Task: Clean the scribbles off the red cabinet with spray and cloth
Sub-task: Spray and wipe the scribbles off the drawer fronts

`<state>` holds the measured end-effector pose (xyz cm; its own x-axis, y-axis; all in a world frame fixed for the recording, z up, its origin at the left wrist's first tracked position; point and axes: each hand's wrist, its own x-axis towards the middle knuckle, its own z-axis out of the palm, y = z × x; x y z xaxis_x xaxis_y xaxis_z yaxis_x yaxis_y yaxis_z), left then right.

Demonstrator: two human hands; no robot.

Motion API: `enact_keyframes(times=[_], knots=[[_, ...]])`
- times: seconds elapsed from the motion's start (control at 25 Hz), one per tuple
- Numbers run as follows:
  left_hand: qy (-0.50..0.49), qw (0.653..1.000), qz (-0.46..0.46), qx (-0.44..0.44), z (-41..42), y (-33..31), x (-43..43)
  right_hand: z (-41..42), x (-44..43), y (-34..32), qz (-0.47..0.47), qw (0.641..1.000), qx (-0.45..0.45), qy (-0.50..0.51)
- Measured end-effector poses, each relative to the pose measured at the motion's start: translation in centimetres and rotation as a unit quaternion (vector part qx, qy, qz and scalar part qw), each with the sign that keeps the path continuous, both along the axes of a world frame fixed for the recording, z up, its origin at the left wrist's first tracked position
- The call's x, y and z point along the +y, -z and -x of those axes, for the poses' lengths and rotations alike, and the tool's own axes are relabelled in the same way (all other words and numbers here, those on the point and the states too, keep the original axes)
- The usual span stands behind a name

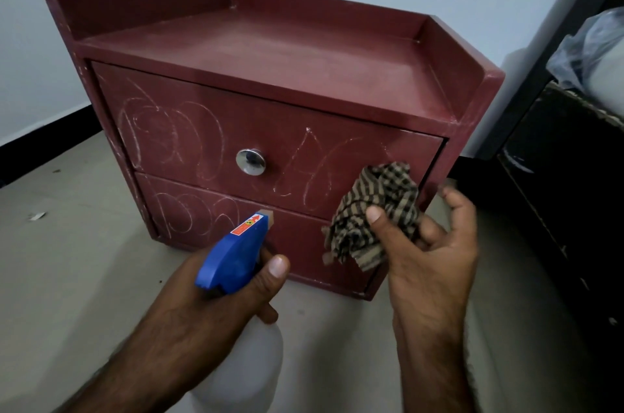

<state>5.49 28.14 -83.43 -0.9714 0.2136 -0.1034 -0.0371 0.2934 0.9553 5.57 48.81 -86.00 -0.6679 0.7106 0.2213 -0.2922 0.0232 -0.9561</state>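
Red cabinet [256, 51] at 12 o'clock; scribbles [172, 132] cover its front, so we judge wiping not yet started. Left hand [216, 304] grips spray bottle [233, 257] at 7 o'clock; right hand [429, 264] pinches cloth [374, 210] at 4 o'clock.

Matt red painted cabinet [270, 51] – chalky scribbles [172, 132], shiny metal knob [250, 161], woven checked cloth [371, 210], glossy blue plastic sprayer [233, 254].

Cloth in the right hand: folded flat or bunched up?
Bunched up: the cloth is crumpled in uneven folds, pinched in the right hand.
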Motion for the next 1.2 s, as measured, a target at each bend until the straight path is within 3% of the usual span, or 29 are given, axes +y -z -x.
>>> enact_keyframes(times=[0.08, 0.28, 0.64, 0.88, 1.08, 1.2], knots=[[0.005, 1.000, 0.009, 0.005, 0.1, 0.1, 0.0, 0.2, 0.0, 0.6, 0.009, 1.000, -0.020, -0.001], [0.003, 1.000, 0.010, 0.006, 0.4, 0.4, 0.0, 0.2, 0.2, 0.0, 0.010, 0.999, 0.036, 0.014], [-0.001, 1.000, -0.021, 0.019, -0.8, -1.2, -0.4, -0.2, 0.8, 0.3, -0.026, 0.996, -0.017, 0.085], [0.014, 0.999, -0.030, 0.032, -2.6, -2.4, -1.4, 0.5, 0.7, -2.5, -0.034, 0.993, 0.030, 0.110], [0.000, 0.998, -0.047, 0.038, -4.0, -3.3, -2.6, -0.5, 0.3, -0.7, -0.050, 0.990, -0.047, 0.126], [0.002, 0.998, -0.054, 0.042, -4.6, -3.5, -2.8, -0.1, 0.6, -2.1, -0.070, 0.986, -0.029, 0.150]])
